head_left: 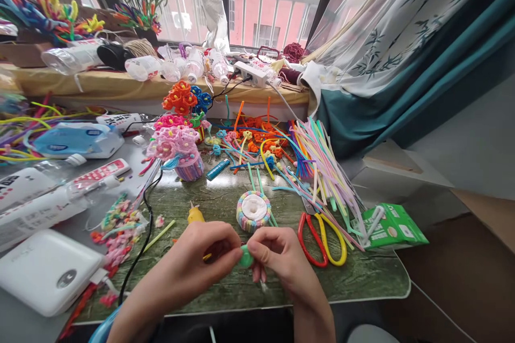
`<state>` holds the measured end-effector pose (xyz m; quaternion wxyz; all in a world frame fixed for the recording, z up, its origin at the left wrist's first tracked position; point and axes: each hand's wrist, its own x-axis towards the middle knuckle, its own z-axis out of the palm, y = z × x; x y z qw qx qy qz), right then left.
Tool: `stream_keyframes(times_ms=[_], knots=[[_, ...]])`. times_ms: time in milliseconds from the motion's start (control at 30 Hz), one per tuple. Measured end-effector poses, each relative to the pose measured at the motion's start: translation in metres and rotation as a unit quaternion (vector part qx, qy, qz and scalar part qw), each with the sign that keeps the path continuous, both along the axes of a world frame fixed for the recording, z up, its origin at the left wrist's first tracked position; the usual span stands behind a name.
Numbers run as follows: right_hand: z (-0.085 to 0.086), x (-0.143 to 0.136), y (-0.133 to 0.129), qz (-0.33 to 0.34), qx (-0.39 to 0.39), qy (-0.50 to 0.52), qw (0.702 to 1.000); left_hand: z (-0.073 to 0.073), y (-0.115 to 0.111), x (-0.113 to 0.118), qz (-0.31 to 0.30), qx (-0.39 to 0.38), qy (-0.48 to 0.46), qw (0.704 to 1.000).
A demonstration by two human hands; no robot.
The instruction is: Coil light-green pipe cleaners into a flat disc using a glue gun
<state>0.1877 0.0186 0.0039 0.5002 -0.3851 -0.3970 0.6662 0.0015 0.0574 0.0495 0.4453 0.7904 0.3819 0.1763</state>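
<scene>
Between my left hand (pixel 205 252) and my right hand (pixel 277 254) is a small rounded green piece (pixel 245 257), pinched by the fingertips of both. It looks like coiled pipe cleaner, though the fingers cover part of it. Just beyond the hands stands a small round pot (pixel 241 220) wrapped in pastel pipe cleaner, with white filling (pixel 254 207) inside. The yellow glue gun (pixel 195 214) lies behind my left hand, which hides most of it. To the right of my right hand rest scissors (pixel 322 238) with one red and one yellow handle.
Pastel pipe cleaners (pixel 330 166) are heaped at the right, beside a green packet (pixel 392 228). A pot of pipe-cleaner flowers (pixel 189 169) stands behind. At the left are a white power bank (pixel 44 273), plastic bottles (pixel 48 209) and a black cable (pixel 147 211).
</scene>
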Motion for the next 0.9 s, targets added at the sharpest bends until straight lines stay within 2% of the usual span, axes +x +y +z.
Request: stream_keyframes(times_ms=[167,467,567,733,900], knots=[[0.001,0.0,-0.002,-0.014,0.011,-0.002,1.0,0.002,0.0,-0.002,0.028,-0.098,-0.034,0.994],[0.001,-0.002,-0.003,0.013,-0.083,0.025,0.996,-0.001,0.001,-0.001,0.011,-0.147,-0.03,0.989],[0.003,-0.003,-0.003,0.002,-0.084,0.05,0.995,-0.002,0.003,0.0,0.038,-0.171,-0.047,0.983],[0.002,-0.005,-0.003,-0.067,-0.056,0.048,0.995,-0.006,0.0,0.004,0.108,-0.225,-0.108,0.962],[0.0,-0.016,-0.003,-0.131,-0.02,0.038,0.99,-0.015,-0.012,0.011,0.183,-0.213,-0.197,0.939]])
